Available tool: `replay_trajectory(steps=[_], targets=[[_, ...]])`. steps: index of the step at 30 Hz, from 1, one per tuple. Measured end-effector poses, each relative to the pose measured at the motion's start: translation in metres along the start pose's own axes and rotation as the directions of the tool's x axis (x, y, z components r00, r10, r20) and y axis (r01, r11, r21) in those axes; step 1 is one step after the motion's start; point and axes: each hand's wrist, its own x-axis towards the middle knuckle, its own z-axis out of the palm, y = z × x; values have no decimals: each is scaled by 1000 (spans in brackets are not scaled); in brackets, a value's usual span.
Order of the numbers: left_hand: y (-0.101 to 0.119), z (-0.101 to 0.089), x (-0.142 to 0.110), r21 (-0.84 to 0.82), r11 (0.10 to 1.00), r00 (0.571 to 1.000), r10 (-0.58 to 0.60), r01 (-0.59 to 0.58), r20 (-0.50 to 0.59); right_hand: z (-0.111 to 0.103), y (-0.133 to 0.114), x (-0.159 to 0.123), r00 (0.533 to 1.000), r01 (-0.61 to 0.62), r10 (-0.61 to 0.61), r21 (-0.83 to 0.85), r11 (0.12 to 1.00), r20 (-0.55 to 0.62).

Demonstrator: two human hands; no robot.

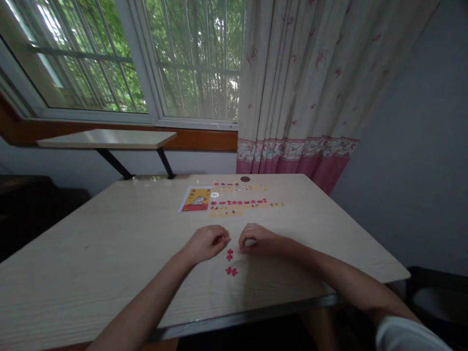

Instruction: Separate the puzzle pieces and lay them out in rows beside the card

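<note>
My left hand [209,243] rests low over the table with its fingers curled in; whatever they may hold is hidden. Facing it across a narrow gap, my right hand [258,239] has thumb and forefinger bent into a ring, tips together at the tabletop. Anything in that pinch is too small to make out. Just below and between the hands lies a pair of red jigsaw pieces [229,254], one above the other. Nearer to me, two more red jigsaw pieces [231,271] sit side by side, touching.
Rows of red puzzle pieces [239,202] and yellow puzzle pieces [252,206] lie beyond my hands. Left of them is a picture card [196,199] showing a pale animal. A raised shelf [109,139] stands at the table's [109,234] back left. A curtain [292,87] hangs behind.
</note>
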Motion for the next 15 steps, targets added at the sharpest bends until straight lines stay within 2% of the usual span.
replay_trajectory(steps=[7, 10, 15], targets=[[8, 3, 1, -181, 983, 999, 36, -36, -4, 7, 7, 3, 962, -173, 216, 235, 956, -169], [11, 4, 2, -227, 973, 999, 26, -31, -27, 11, 8, 6, 947, -189, 255, 303, 934, -195], [13, 5, 4, -306, 952, 998, -6, -14, -64, 17, 5, 7, 923, -197, 284, 316, 928, -260]])
